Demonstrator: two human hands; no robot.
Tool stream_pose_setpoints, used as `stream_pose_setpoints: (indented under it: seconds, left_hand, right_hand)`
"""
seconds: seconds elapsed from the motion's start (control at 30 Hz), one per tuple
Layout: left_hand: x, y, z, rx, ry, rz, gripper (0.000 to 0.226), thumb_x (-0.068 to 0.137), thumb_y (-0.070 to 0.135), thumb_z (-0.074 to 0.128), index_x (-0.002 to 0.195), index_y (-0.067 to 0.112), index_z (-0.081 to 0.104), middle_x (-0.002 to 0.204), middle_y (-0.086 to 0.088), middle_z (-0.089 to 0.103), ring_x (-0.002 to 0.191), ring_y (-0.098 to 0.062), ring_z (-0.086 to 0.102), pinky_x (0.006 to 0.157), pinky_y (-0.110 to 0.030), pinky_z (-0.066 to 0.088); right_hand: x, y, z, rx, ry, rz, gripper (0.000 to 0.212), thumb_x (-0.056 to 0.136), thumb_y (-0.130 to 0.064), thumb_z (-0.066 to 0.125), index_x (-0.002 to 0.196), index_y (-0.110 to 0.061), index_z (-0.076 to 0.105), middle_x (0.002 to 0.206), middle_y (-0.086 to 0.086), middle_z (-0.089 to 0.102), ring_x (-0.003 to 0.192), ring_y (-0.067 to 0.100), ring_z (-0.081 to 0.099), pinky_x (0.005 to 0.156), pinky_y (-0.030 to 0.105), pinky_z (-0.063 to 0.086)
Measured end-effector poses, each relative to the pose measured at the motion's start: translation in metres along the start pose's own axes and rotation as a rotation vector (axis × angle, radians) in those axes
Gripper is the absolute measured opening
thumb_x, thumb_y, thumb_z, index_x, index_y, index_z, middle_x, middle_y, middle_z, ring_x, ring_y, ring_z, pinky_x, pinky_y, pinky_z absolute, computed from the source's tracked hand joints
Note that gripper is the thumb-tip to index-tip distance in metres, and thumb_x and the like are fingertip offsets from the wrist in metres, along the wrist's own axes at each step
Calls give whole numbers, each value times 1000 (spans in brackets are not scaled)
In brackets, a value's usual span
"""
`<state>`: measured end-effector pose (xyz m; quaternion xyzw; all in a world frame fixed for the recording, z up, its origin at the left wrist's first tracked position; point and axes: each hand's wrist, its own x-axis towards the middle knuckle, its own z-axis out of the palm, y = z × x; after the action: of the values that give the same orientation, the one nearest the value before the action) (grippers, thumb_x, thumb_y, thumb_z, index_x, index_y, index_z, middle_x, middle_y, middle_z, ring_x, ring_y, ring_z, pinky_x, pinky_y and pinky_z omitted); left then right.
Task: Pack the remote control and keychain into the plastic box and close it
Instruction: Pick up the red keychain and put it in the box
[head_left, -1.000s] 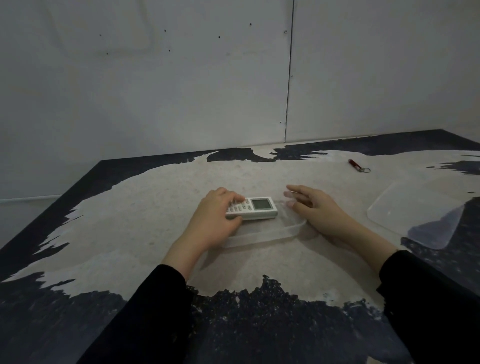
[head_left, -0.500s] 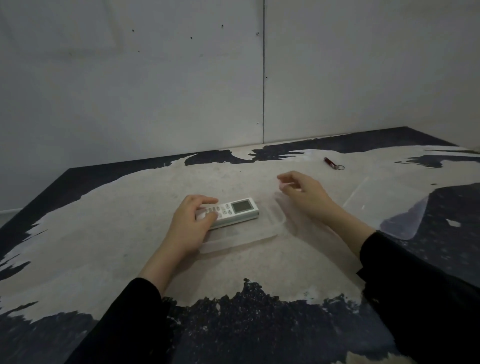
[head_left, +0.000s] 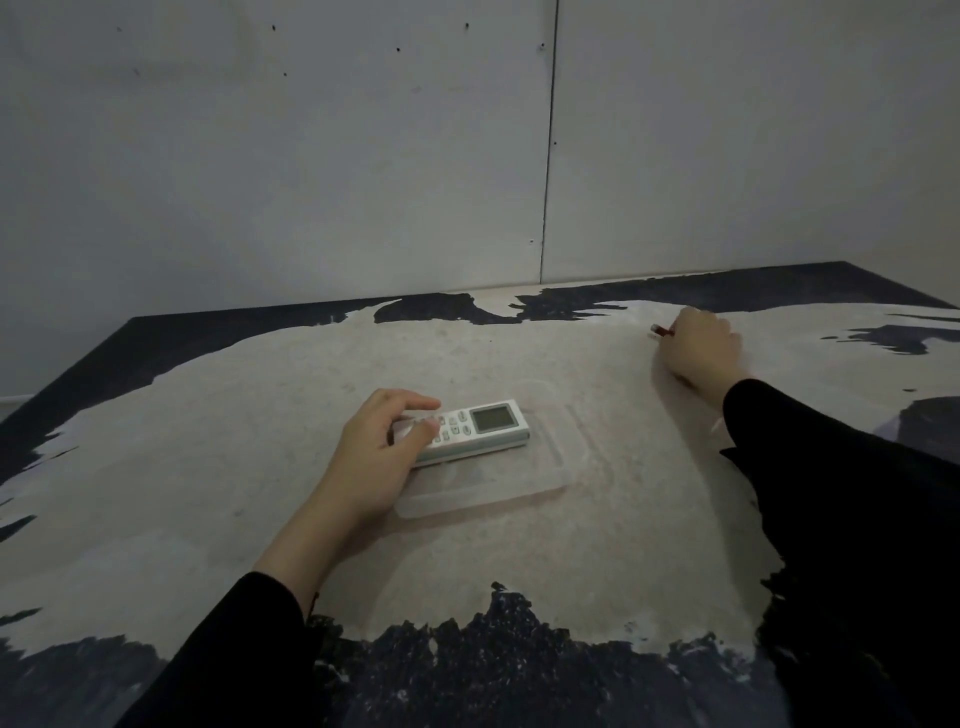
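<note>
A white remote control with a small grey screen lies in the shallow clear plastic box at the table's middle. My left hand holds the remote's left end, thumb and fingers around it. At the far right, my right hand is curled over the red keychain, of which only the red tip shows at the fingertips. The keychain's ring is hidden under the hand.
The table has a worn pale top with dark patches at its edges, and grey wall panels stand right behind it. My right sleeve covers the spot where the clear lid lay; only a sliver of the lid shows.
My right hand left the box's right side and reached far right onto the keychain. My left hand stayed on the remote in the box. The view shifted right.
</note>
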<state>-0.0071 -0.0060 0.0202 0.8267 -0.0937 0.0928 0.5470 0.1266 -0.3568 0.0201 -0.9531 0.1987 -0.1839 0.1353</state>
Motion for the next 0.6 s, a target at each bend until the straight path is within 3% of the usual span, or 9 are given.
stream_pose_setpoints:
  seconds: [0.1, 0.2, 0.23, 0.3, 0.4, 0.5, 0.6]
  left_hand:
    - [0, 2, 1, 9, -10, 3, 17, 91, 21, 53, 104, 23, 63, 113, 7, 53, 99, -7, 53, 64, -2, 44]
    - [-1, 4, -1, 89, 14, 12, 20, 90, 23, 53, 108, 24, 62, 119, 7, 50, 110, -9, 49, 81, -13, 46]
    - [-2, 5, -3, 152, 42, 41, 22, 90, 24, 54, 110, 24, 61, 122, 7, 48, 114, -9, 46, 90, -17, 42]
    - [-4, 13, -9, 251, 109, 149, 25, 88, 25, 56, 113, 24, 59, 122, 6, 49, 115, -7, 43, 91, -14, 35]
    - [-5, 29, -10, 246, 54, 285, 30, 82, 30, 65, 112, 26, 59, 107, 11, 60, 100, 2, 54, 83, -7, 39]
    - [-12, 39, -8, 193, -87, 280, 23, 78, 22, 70, 100, 23, 66, 87, 8, 69, 82, 2, 62, 74, -6, 46]
    - [-14, 41, -7, 218, -115, 227, 10, 76, 12, 72, 87, 14, 71, 78, -2, 72, 74, -9, 65, 69, -16, 51]
  right_hand:
    - [-13, -21, -13, 396, -63, -24, 17, 89, -16, 52, 102, -4, 56, 104, 20, 67, 102, 35, 60, 83, 39, 46]
    - [-47, -54, -39, 823, -213, -91, 10, 89, -20, 58, 94, -11, 57, 78, 14, 63, 62, 24, 67, 54, 28, 46]
    - [-59, -63, -48, 861, -262, -164, 8, 88, -22, 59, 91, -14, 59, 71, 9, 59, 50, 17, 61, 50, 27, 47]
    - [-89, -81, -64, 833, -346, -375, 3, 86, -23, 62, 84, -21, 63, 61, -2, 54, 39, 7, 50, 43, 22, 46]
    - [-129, -99, -73, 682, -426, -651, 3, 84, -24, 66, 85, -26, 69, 64, -11, 59, 49, -3, 51, 50, 10, 41]
    - [-158, -106, -69, 615, -486, -734, 6, 82, -27, 67, 88, -26, 70, 75, -5, 66, 67, 5, 57, 68, 26, 48]
    - [-167, -103, -65, 586, -550, -720, 18, 82, -27, 67, 100, -26, 67, 87, -1, 69, 74, 18, 63, 71, 30, 50]
